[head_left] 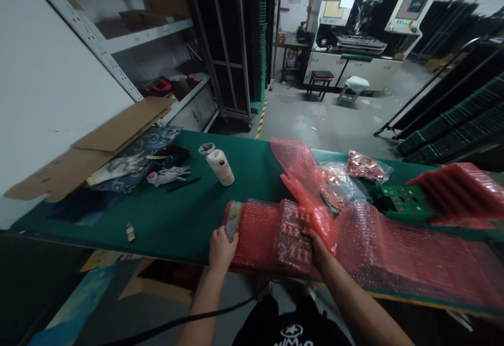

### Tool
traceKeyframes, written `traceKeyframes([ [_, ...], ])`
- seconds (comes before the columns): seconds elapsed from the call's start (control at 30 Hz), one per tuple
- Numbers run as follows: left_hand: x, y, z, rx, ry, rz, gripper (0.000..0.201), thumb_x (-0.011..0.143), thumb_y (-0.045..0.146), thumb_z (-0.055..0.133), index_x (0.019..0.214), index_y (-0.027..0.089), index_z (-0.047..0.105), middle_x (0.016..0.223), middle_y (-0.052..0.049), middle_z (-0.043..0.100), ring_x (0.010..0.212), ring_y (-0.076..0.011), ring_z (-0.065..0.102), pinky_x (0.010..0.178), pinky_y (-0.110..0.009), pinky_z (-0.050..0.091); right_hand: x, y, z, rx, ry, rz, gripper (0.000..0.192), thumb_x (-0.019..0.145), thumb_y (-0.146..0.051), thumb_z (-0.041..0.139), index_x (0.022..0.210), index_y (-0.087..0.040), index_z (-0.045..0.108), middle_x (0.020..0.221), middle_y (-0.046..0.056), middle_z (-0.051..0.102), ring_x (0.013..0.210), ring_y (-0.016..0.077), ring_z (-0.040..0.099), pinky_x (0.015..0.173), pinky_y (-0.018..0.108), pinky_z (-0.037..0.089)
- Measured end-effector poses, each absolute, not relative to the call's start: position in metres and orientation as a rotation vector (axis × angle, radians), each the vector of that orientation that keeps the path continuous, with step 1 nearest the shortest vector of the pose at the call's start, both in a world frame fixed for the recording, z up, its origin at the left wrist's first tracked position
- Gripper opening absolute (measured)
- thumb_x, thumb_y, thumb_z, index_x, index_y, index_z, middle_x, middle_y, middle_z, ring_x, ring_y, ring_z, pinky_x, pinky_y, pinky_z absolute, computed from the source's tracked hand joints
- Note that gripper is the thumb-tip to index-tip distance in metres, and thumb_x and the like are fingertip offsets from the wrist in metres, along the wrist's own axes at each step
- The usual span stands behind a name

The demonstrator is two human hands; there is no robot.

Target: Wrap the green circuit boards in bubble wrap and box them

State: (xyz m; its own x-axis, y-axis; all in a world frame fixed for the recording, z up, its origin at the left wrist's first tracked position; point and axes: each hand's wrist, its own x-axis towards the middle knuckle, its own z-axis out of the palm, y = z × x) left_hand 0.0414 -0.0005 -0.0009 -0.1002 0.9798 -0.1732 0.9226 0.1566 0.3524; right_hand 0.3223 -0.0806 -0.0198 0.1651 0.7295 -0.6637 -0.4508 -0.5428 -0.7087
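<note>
1. While pink bubble wrap [397, 251] sprawls across the right half of the green workbench [177, 215], one loose end rears up near the middle and the far end runs out of frame.
2. At the near edge sits a wrapped bundle [271, 233], patterned orange pieces showing dimly through the film.
3. Right hand [318, 249] closes on the bundle's right side where the wrap rises, fingers largely hidden.
4. Left hand [221, 249] curls over the bundle's left end, pinching a small pale strip [233, 220]; its print is unreadable.
5. Farther back, a label roll [221, 166] stands tilted, its dark mark illegible.
</note>
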Motion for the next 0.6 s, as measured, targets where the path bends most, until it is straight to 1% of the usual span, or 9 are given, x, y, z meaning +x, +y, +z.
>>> traceKeyframes([
  [0.1, 0.046, -0.002, 0.001, 1.913, 2.131, 0.125, 0.041, 0.081, 0.033, 0.050, 0.110, 0.005, 0.049, 0.103, -0.018, 0.054, 0.097, -0.0275, 0.053, 0.084, -0.035, 0.041, 0.334, -0.095, -0.030, -1.194, 0.112, 1.532, 0.014, 0.058, -0.028, 0.058, 0.068, -0.018, 0.060, 0.059, 0.002, 0.065, 0.058, 0.0203, 0.063, 0.070, 0.037, 0.052],
  [0.17, 0.050, -0.002, 0.002, 1.942, 2.170, 0.056, 0.041, 0.081, 0.032, 0.050, 0.111, 0.004, 0.048, 0.103, -0.018, 0.054, 0.095, -0.0272, 0.053, 0.083, -0.034, 0.041, 0.338, -0.104, -0.037, -1.067, 0.244, 1.467, 0.012, 0.057, -0.025, 0.060, 0.067, -0.019, 0.060, 0.060, 0.000, 0.066, 0.058, 0.0198, 0.063, 0.071, 0.037, 0.052],
  [0.3, 0.060, -0.002, 0.005, 1.939, 2.253, -0.062, 0.042, 0.083, 0.033, 0.049, 0.113, 0.003, 0.047, 0.105, -0.019, 0.052, 0.096, -0.0287, 0.053, 0.082, -0.035, 0.041, 0.337, -0.115, -0.039, -0.956, 0.291, 1.489, 0.014, 0.058, -0.025, 0.061, 0.071, -0.019, 0.061, 0.069, 0.002, 0.068, 0.066, 0.0212, 0.065, 0.072, 0.037, 0.052],
  [0.43, 0.071, -0.004, 0.014, 1.859, 2.355, -0.125, 0.048, 0.085, 0.035, 0.045, 0.123, 0.006, 0.041, 0.108, -0.019, 0.050, 0.096, -0.0325, 0.052, 0.074, -0.039, 0.044, 0.345, -0.120, -0.028, -0.910, 0.325, 1.499, 0.021, 0.057, -0.026, 0.061, 0.077, -0.017, 0.062, 0.072, 0.004, 0.069, 0.072, 0.0235, 0.065, 0.075, 0.039, 0.051],
  [0.5, 0.077, -0.006, 0.019, 1.912, 2.388, -0.075, 0.051, 0.084, 0.034, 0.044, 0.128, 0.009, 0.038, 0.113, -0.020, 0.048, 0.099, -0.0351, 0.050, 0.074, -0.043, 0.044, 0.352, -0.123, -0.023, -0.898, 0.317, 1.524, 0.023, 0.057, -0.027, 0.060, 0.078, -0.016, 0.061, 0.075, 0.006, 0.069, 0.076, 0.0245, 0.065, 0.074, 0.039, 0.051],
  [0.53, 0.081, -0.006, 0.020, 1.977, 2.381, 0.001, 0.053, 0.084, 0.034, 0.043, 0.130, 0.009, 0.037, 0.116, -0.020, 0.046, 0.102, -0.0361, 0.048, 0.076, -0.045, 0.044, 0.355, -0.124, -0.022, -0.901, 0.298, 1.542, 0.024, 0.058, -0.027, 0.059, 0.078, -0.016, 0.061, 0.075, 0.007, 0.069, 0.077, 0.0247, 0.065, 0.073, 0.039, 0.051],
  [0.6, 0.095, -0.007, 0.018, 2.127, 2.244, 0.231, 0.054, 0.083, 0.036, 0.040, 0.129, 0.007, 0.038, 0.120, -0.021, 0.044, 0.107, -0.0355, 0.046, 0.084, -0.048, 0.042, 0.358, -0.126, -0.021, -0.948, 0.254, 1.587, 0.023, 0.058, -0.026, 0.058, 0.077, -0.016, 0.059, 0.071, 0.006, 0.068, 0.075, 0.0241, 0.065, 0.071, 0.037, 0.051],
])
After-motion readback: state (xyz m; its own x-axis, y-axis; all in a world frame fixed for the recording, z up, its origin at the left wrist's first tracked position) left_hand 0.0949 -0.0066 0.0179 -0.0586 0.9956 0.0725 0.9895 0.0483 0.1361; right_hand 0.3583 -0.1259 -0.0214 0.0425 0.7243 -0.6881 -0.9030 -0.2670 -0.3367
